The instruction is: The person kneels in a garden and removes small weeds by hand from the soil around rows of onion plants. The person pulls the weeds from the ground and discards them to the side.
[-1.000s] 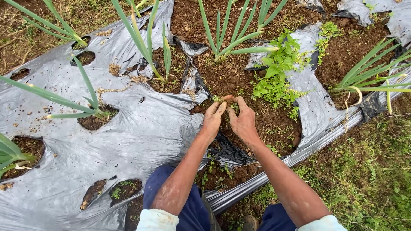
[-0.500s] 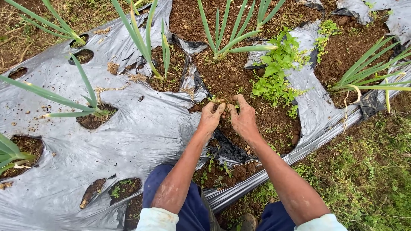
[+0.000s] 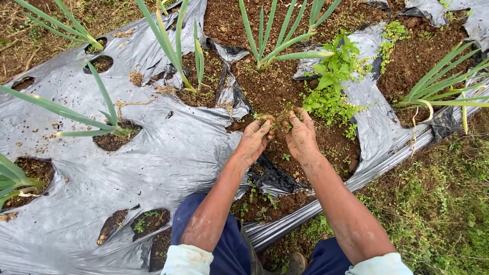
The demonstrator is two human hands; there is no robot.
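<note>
Grey plastic mulch sheet [image 3: 153,158] covers the bed, punched with round planting holes, torn open at centre. Onion plants: 10 o'clock [image 3: 109,125], 11 o'clock [image 3: 178,66], 12 o'clock [image 3: 265,56], 3 o'clock [image 3: 438,86]. Leafy green weed clump [image 3: 328,84] at 1 o'clock. Grassy ground [image 3: 438,203] at 4 o'clock. Blue trousers [image 3: 226,249] at 6 o'clock.

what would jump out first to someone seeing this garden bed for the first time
Two soil-caked hands meet at the centre: the left hand and right hand pinch small weeds from bare brown soil. Wrinkled silver plastic sheet covers the bed to the left, with long green onion-like plants rising through its holes. A leafy green weed clump stands just beyond the right hand.
</note>
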